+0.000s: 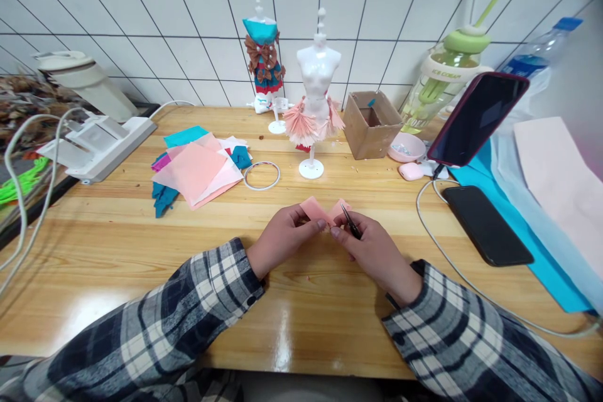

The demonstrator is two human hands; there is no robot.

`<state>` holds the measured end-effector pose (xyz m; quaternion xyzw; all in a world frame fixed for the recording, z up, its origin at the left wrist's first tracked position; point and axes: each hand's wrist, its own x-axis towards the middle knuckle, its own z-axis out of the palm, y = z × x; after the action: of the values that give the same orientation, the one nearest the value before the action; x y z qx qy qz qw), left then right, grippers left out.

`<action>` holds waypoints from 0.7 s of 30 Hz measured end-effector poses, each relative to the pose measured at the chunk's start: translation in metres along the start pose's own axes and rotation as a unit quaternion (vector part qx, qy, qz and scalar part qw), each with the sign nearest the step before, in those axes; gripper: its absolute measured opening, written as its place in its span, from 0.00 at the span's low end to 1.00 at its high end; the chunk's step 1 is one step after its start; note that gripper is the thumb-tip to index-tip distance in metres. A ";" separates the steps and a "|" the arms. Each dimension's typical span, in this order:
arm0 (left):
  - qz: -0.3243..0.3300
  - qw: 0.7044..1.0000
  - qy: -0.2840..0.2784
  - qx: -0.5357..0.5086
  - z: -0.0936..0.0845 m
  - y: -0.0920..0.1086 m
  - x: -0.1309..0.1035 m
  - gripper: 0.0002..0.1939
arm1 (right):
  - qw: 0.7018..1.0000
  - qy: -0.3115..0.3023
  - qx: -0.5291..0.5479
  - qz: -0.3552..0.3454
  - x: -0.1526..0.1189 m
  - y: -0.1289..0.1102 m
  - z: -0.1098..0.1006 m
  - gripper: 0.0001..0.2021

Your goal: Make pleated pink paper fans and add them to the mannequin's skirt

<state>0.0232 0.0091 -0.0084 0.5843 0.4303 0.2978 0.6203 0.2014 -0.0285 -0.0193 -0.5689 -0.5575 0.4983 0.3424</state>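
Note:
My left hand (287, 232) pinches a small folded piece of salmon-pink crepe-like paper (312, 208) between thumb and fingers. My right hand (374, 245) grips the other side of it. Tucked in the same hand is a slim dark pointed tool (351, 222); whether it is tweezers or scissors I cannot tell. Thumbs and fingertips nearly meet at the middle of the piece, hiding its lower part. Beyond my hands stands a white dress-form mannequin (319, 72) wearing a pleated pink paper skirt (304, 122).
A second dressed mannequin (264, 56) stands near the tiled wall. Paper sheets (195, 169) and a white ring (262, 187) lie left; a cardboard box (372, 132), pink bowl (406, 148), propped phone (478, 119), flat phone (487, 223) and looping cable (431, 235) are right.

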 end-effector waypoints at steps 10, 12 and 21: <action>-0.034 0.989 0.073 -0.128 -0.001 -0.007 0.004 0.13 | 0.996 0.031 0.074 0.033 -0.004 -0.003 0.001 0.17; -0.033 0.982 0.092 -0.160 -0.001 -0.010 0.005 0.12 | 0.996 -0.008 0.091 0.025 -0.007 -0.003 0.002 0.16; -0.032 0.987 0.041 -0.149 -0.001 -0.007 0.004 0.12 | 0.989 -0.139 0.040 -0.012 -0.014 -0.003 0.010 0.12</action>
<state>0.0229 0.0121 -0.0155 0.4586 0.4250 0.3622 0.6913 0.1928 -0.0436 -0.0168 -0.4732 -0.5862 0.5904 0.2896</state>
